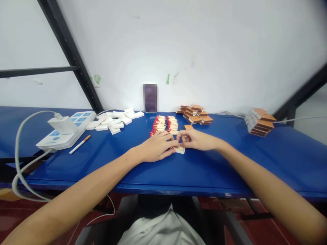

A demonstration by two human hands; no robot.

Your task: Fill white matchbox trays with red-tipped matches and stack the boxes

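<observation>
My left hand [157, 147] rests on the blue table [230, 163], fingers curled round a small white matchbox tray [180, 149] lying between both hands. My right hand [195, 139] meets it from the right, fingers pinched together over the tray; what they pinch is too small to make out. Just behind the hands lie two rows of red-tipped matches [165, 124]. A single orange matchbox sleeve [188, 127] lies beside the right hand.
White inner trays [114, 120] are heaped at the back left. Orange matchbox stacks stand at the back centre [195, 114] and far right [260, 121]. A white power strip with a plug [65, 131] and a cigarette [80, 144] lie left.
</observation>
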